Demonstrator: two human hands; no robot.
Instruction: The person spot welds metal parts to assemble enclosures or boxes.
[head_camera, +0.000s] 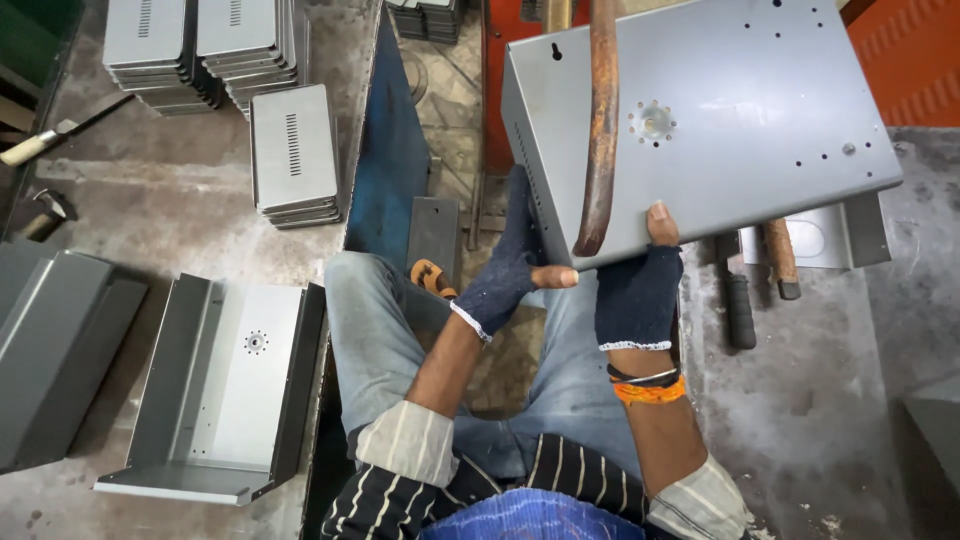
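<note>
Two hands, both in dark fingerless gloves, grip 1 grey sheet-metal box at its near edge. Left hand wraps the lower-left corner, thumb along the bottom edge; right hand clamps just beside it, thumb up on the flat face. Box: tilted, held above the lap, perforated circle at centre, small screw holes, vent slots on left side wall. Rusty bent rod crosses its face. Open grey tray on floor to left, well apart. Stacked lids farther back. Tools lie under box's right edge.
</note>
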